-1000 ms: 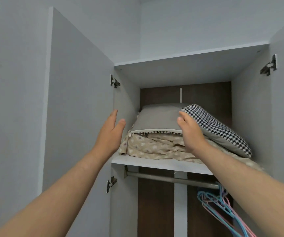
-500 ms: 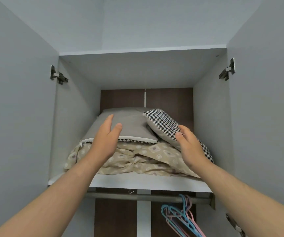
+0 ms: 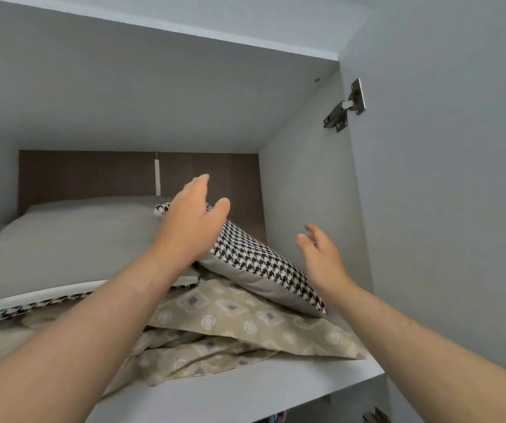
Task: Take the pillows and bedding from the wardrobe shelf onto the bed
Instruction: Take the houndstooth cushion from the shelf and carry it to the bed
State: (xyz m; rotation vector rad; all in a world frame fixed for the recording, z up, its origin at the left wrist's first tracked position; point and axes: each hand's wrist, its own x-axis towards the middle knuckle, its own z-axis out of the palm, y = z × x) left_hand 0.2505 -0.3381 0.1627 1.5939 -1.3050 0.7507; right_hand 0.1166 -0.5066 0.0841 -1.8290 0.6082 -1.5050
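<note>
**Both hands reaching into the wardrobe shelf toward the houndstooth pillow**

The left hand (image 3: 189, 225) is stretching across the middle of the view, fingers extended and spread loose, lying over the far end of the black-and-white houndstooth pillow (image 3: 261, 267); it is grasping nothing, and whether the palm is actually pressing on the fabric cannot be told. The right hand (image 3: 322, 259) is hovering at about 3 o'clock from that pillow, palm turned inward, fingers released and slightly curled, near the pillow's right edge but apart from it.

The houndstooth pillow is lying tilted, its far end propped on the large grey pillow (image 3: 62, 239) sitting at 9 o'clock from it, its near corner resting on the beige patterned bedding (image 3: 245, 325). The grey pillow, edged with a white zip seam and houndstooth trim, is lying on top of the same bedding. The bedding is sitting folded and rumpled on the white wardrobe shelf (image 3: 245, 392), filling most of its width.

At 1 o'clock, a metal door hinge (image 3: 344, 106) is showing on the wardrobe's right side panel.
</note>
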